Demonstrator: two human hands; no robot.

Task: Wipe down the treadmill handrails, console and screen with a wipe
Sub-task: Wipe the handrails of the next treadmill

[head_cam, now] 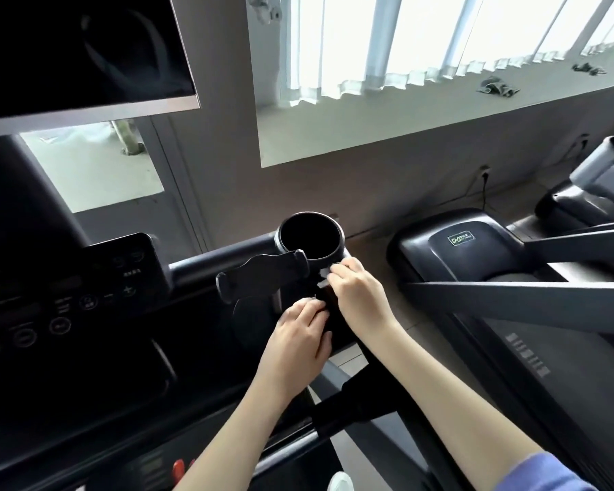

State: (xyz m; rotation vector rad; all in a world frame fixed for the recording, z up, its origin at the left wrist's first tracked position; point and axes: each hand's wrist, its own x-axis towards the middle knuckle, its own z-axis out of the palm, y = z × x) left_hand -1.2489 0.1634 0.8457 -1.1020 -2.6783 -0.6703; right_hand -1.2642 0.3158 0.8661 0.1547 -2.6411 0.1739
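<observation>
**Slowly does it on the right side**

So the right hand (pixel 358 299) pinches the white wipe (pixel 324 277) against the handrail (pixel 360 395), at six o'clock of the cup holder (pixel 341 242). The left hand (pixel 298 334), fingers curled, grips the handrail just below. I'd hold it steady there, wrap the wipe right round and draw slowly toward the body. Console (pixel 68 299) at nine o'clock and screen (pixel 78 47) at ten o'clock probably come next.

The wide-angle camera rides on my head, facing forward and down at the right end of the treadmill console (pixel 68 295). My left hand (pixel 298 334) and right hand (pixel 357 295) lie close below it, by the cup holder (pixel 311 237)
</observation>
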